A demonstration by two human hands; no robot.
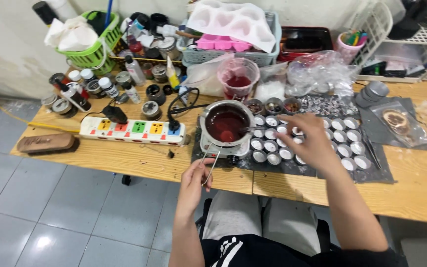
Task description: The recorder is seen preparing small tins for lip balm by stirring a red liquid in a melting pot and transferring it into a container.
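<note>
at frame centre the melting pot [226,122] holds dark red liquid; the plastic cup [238,78] behind it holds more. small round tins [271,146] crowd the dark mat [302,169] to its right. your left hand [193,182] pinches the pot's wire handle [210,165] below. your right hand [310,139], fingers curled, hovers over the tins; you can't tell if it grips anything. a power strip [132,130] lies left.

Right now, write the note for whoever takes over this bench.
Left hand: pinching the wire handle of the small metal melting pot, which holds dark red liquid and sits on its heater.
Right hand: hovering over the rows of small round metal tins on the dark mat; whether it grips anything cannot be told.
Done: tins laid out; liquid looks melted.
Left: the visible tins look unfilled.
</note>
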